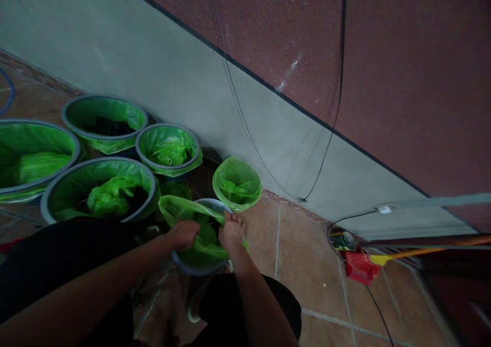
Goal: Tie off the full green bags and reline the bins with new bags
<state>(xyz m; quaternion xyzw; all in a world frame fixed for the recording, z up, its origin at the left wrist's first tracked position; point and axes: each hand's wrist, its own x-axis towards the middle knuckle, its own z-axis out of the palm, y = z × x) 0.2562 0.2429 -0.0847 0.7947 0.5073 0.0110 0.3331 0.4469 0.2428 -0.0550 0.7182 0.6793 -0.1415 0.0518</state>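
A small grey bin (199, 270) stands on the tiled floor just in front of me, with a green plastic liner (180, 207) half pulled over its rim. My left hand (184, 233) is closed on the liner at the bin's near left side. My right hand (231, 232) grips the liner at the right edge of the rim, fingers pinched on the plastic. Both forearms reach down from the bottom of the view.
Several more grey bins with green liners stand to the left along the wall, among them a small lined bin (237, 183) right behind mine and a large bin (100, 189). Cables hang on the wall. A red and yellow tool (360, 265) lies at the right.
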